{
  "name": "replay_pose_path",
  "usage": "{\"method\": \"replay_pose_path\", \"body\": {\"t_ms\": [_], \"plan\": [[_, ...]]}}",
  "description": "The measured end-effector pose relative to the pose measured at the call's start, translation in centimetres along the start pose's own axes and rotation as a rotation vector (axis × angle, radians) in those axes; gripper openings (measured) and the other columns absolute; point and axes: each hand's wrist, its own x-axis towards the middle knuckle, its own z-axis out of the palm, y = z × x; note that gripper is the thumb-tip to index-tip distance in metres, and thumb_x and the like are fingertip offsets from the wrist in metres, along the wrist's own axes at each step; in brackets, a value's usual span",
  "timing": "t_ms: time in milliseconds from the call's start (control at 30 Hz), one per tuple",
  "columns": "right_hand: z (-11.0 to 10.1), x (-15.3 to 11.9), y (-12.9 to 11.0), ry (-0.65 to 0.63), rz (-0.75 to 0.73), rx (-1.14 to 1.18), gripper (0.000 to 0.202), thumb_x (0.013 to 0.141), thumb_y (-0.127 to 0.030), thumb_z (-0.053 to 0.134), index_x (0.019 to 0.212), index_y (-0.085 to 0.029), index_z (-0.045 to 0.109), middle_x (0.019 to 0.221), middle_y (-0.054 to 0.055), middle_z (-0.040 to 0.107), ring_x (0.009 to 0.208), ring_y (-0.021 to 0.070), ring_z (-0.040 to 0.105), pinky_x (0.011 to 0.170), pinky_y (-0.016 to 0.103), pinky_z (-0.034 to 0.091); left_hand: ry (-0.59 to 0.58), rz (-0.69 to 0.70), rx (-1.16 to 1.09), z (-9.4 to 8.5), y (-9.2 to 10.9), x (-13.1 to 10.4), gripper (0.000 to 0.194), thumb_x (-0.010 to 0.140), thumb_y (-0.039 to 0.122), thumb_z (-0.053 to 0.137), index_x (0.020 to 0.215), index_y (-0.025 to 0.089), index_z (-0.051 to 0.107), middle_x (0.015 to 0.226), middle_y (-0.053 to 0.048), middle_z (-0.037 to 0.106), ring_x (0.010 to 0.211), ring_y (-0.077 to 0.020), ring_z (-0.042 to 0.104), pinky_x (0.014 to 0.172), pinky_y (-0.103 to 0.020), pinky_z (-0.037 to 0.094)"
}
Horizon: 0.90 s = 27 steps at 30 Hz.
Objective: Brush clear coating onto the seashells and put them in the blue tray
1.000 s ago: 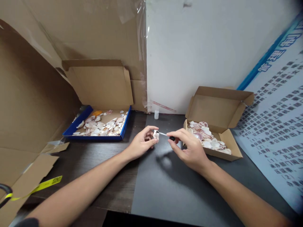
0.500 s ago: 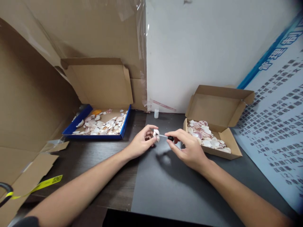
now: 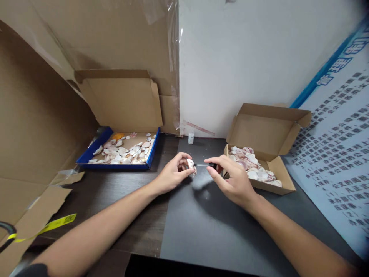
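Note:
My left hand (image 3: 173, 173) is closed, pinching a small cluster of white and brownish shells (image 3: 191, 165) between thumb and fingertips. To its right, my right hand (image 3: 230, 177) grips a thin applicator brush by its black cap (image 3: 213, 166), partly hidden by the fingers. The brush's pale stem (image 3: 202, 165) points left, its tip at or very near the shell cluster; whether it touches I cannot tell. Behind both hands, a small white bottle (image 3: 190, 139) stands upright at the foot of the wall.
On the left lies an open blue-sided cardboard box (image 3: 115, 167) with many shells (image 3: 123, 154). An open brown box (image 3: 288, 181) of larger shells sits beside my right hand. A dark grey mat (image 3: 201, 234) covers part of the table. Yellow tape (image 3: 59, 223) lies at lower left.
The shell cluster has turned slightly in my left hand. My right hand has shifted a little rightward with the brush, and its thumb and forefinger look further apart.

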Motion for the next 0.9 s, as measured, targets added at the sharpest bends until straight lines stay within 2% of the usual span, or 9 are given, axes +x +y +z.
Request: {"method": "replay_pose_path", "body": {"t_ms": [67,233,400,500,633,800,900], "plan": [[0.02,-0.01,0.02,-0.018,0.005,0.003,0.019,0.096,-0.027,0.056,0.110,-0.021,0.067,0.080,0.001,0.060,0.067,0.0156,0.057,0.066,0.030,0.045,0.005,-0.008,-0.024,0.06,0.08,-0.02,0.037,0.081,0.035,0.073,0.104,0.019,0.048,0.083,0.000,0.063,0.071,-0.0115,0.059,0.067,-0.025,0.046],[0.18,0.02,0.02,0.030,-0.003,0.032,0.021,0.096,-0.026,0.055,0.113,-0.022,0.067,0.085,0.002,0.060,0.070,0.0158,0.058,0.068,0.030,0.047,-0.003,-0.048,-0.102,0.23,0.34,-0.13,0.042,0.080,0.037,0.075,0.105,0.020,0.045,0.083,0.000,0.064,0.070,-0.0123,0.061,0.066,-0.026,0.048],[0.33,-0.07,-0.12,0.010,0.004,0.008,0.019,0.095,-0.023,0.057,0.110,-0.022,0.068,0.086,0.002,0.059,0.072,0.0156,0.059,0.067,0.029,0.047,0.014,-0.057,-0.148,0.14,0.42,-0.02,0.047,0.078,0.037,0.076,0.110,0.019,0.047,0.085,-0.001,0.065,0.074,-0.0135,0.064,0.074,-0.029,0.051],[0.45,-0.14,-0.11,0.018,-0.043,0.021,0.019,0.096,-0.023,0.055,0.111,-0.022,0.067,0.089,0.004,0.059,0.074,0.0160,0.060,0.070,0.030,0.048,0.060,-0.062,-0.135,-0.02,0.33,0.16,0.043,0.076,0.036,0.078,0.103,0.018,0.049,0.085,-0.001,0.066,0.077,-0.0129,0.064,0.075,-0.027,0.050],[0.74,-0.19,0.06,-0.076,-0.053,-0.109,0.017,0.096,-0.024,0.054,0.107,-0.023,0.068,0.087,0.005,0.061,0.082,0.0207,0.061,0.074,0.034,0.048,0.101,-0.075,-0.110,-0.13,0.18,0.32,0.043,0.075,0.035,0.078,0.094,0.020,0.042,0.080,0.001,0.067,0.074,-0.0134,0.066,0.071,-0.026,0.049],[0.78,-0.23,0.03,-0.066,-0.041,-0.017,0.019,0.098,-0.026,0.052,0.110,-0.024,0.066,0.091,0.005,0.063,0.084,0.0198,0.062,0.075,0.032,0.049,0.089,-0.096,-0.099,-0.13,0.08,0.29,0.048,0.075,0.040,0.079,0.092,0.022,0.038,0.076,0.004,0.064,0.069,-0.0133,0.067,0.067,-0.025,0.048],[0.64,-0.23,-0.13,-0.058,-0.009,-0.076,0.017,0.097,-0.026,0.054,0.107,-0.025,0.068,0.088,0.004,0.063,0.082,0.0204,0.062,0.074,0.032,0.048,0.081,-0.101,-0.095,-0.08,0.10,0.22,0.048,0.075,0.041,0.078,0.091,0.022,0.037,0.077,0.004,0.064,0.067,-0.0132,0.067,0.066,-0.024,0.047]]}}
